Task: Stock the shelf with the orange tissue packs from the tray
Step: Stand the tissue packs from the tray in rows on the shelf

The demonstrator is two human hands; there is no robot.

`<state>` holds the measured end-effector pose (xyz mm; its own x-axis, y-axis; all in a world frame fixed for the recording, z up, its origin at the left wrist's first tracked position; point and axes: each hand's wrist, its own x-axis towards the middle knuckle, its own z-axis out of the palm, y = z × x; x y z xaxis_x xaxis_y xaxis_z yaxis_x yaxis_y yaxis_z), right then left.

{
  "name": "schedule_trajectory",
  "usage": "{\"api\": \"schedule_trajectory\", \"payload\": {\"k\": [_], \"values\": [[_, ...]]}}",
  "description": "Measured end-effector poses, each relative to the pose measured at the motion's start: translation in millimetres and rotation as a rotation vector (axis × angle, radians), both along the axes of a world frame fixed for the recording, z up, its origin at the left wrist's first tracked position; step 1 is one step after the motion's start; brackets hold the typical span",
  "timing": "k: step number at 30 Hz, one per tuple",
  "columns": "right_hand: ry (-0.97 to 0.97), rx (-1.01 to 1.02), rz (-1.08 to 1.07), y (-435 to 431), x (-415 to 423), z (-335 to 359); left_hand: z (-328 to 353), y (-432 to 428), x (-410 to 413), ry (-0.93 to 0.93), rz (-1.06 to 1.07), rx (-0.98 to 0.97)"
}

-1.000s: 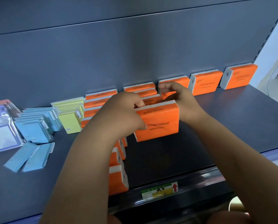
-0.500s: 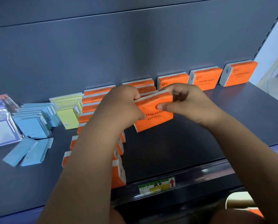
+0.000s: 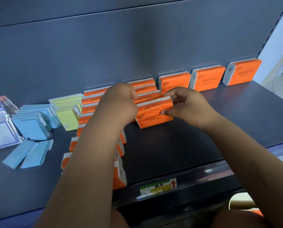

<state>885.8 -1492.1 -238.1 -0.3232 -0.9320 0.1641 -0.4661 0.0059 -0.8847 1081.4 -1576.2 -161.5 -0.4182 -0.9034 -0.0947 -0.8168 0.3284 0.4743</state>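
Note:
An orange tissue pack (image 3: 154,114) stands upright on the dark shelf (image 3: 170,150), at the front of a short row of orange packs (image 3: 144,89). My left hand (image 3: 119,102) grips its left end and my right hand (image 3: 185,104) pinches its right end between thumb and fingers. A longer row of orange packs (image 3: 90,111) runs from the back wall to the shelf's front edge, partly hidden under my left forearm. Three single orange packs (image 3: 206,79) lean on the back wall to the right. A corner of the tray (image 3: 241,203) shows at the bottom right.
Yellow packs (image 3: 68,112), light blue packs (image 3: 32,122) and purple-white packs (image 3: 1,129) fill the shelf's left side, with loose blue ones (image 3: 27,153) lying flat in front. A price label (image 3: 158,186) sits on the front rail. White wall and a cable lie right.
Both hands have carried the pack back and down from mid-air onto the shelf, against the short row. My right hand shifted from behind the pack to its right end.

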Motion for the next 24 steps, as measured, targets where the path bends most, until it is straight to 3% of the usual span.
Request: {"api": "schedule_trajectory", "payload": {"k": [9,16,24], "values": [[0.010,-0.030,-0.022,-7.4,10.1,-10.3,1.2,-3.9,0.3,0.006,0.011,0.027],[0.314,-0.075,-0.097,-8.7,13.5,-10.9,-4.5,1.4,3.0,0.038,-0.004,-0.048],[0.409,-0.122,-0.062,-1.4,22.2,-1.1,-2.9,21.0,-6.8,0.149,-0.021,-0.249]]}}
